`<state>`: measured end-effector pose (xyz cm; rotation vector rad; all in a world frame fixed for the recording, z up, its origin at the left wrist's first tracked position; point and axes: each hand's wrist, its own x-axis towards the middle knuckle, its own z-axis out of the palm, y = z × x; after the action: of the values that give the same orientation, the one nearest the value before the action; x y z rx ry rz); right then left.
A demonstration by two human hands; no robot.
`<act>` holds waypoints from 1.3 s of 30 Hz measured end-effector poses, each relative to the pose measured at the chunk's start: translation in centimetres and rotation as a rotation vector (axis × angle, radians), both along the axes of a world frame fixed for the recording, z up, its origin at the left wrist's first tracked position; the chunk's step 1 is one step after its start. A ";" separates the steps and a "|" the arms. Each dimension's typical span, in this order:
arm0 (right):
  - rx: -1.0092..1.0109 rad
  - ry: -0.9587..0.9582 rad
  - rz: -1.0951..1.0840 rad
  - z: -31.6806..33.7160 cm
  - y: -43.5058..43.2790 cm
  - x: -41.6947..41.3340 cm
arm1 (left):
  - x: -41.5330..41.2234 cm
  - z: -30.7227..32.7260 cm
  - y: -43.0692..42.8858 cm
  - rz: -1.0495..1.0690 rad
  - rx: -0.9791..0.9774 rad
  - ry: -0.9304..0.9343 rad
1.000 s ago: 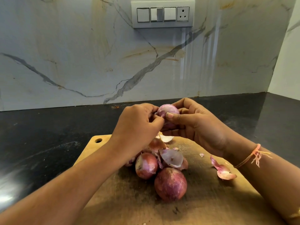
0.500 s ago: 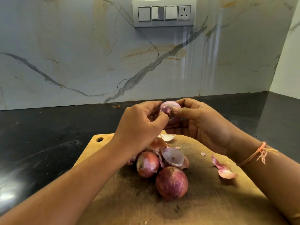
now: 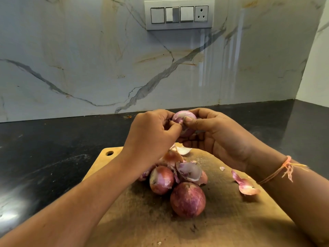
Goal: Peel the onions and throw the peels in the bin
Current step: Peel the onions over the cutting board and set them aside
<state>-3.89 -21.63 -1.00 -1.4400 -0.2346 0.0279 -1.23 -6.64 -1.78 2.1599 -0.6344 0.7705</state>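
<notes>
Our left hand [image 3: 153, 134] has thumb and forefinger curled in, pinching the skin of the held onion [image 3: 185, 117]. Our right hand [image 3: 220, 139] cups that onion from the right, with the thumb across its near face. Both hold it above the far end of the chopping board [image 3: 231, 220], which lies on the black bench [image 3: 53, 157].

Over the last second little has changed. The onion has turned slightly in our fingers and now shows a pale streak on top, but no fresh peel has dropped. We judge this layer to be loosening, not yet off.

We count one onion in hand and two plainly on the board, the smaller onion [image 3: 161, 180] and the big onion [image 3: 187, 199]. Something purple under our left wrist may be a third, though we cannot tell.

Five loose peels lie on the board:
- a cupped peel [image 3: 188, 171]
- a brown peel [image 3: 171, 156]
- a white peel [image 3: 184, 150]
- a pink curl [image 3: 245, 186] to the right
- a tiny scrap [image 3: 222, 168]

No bin is in sight.
</notes>
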 end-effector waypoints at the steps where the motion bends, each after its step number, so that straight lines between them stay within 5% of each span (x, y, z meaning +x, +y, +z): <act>1: 0.003 0.000 0.001 0.0 0.0 0.0 | 0.0 0.0 0.0 0.000 0.009 -0.011; 17: -0.075 -0.009 0.024 -0.2 0.3 -0.1 | 0.0 -0.1 0.1 0.003 0.134 -0.052; 34: 0.248 0.194 0.104 0.5 -1.5 0.3 | 1.0 -0.3 1.0 -0.039 -0.108 0.137; 39: 0.182 0.183 0.031 0.3 -1.8 0.4 | 0.3 -0.1 0.9 -0.113 -0.103 0.190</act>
<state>-3.48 -23.40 -0.71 -1.2441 -0.1055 0.1594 -0.93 -5.76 -1.93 2.0539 -0.5989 0.5192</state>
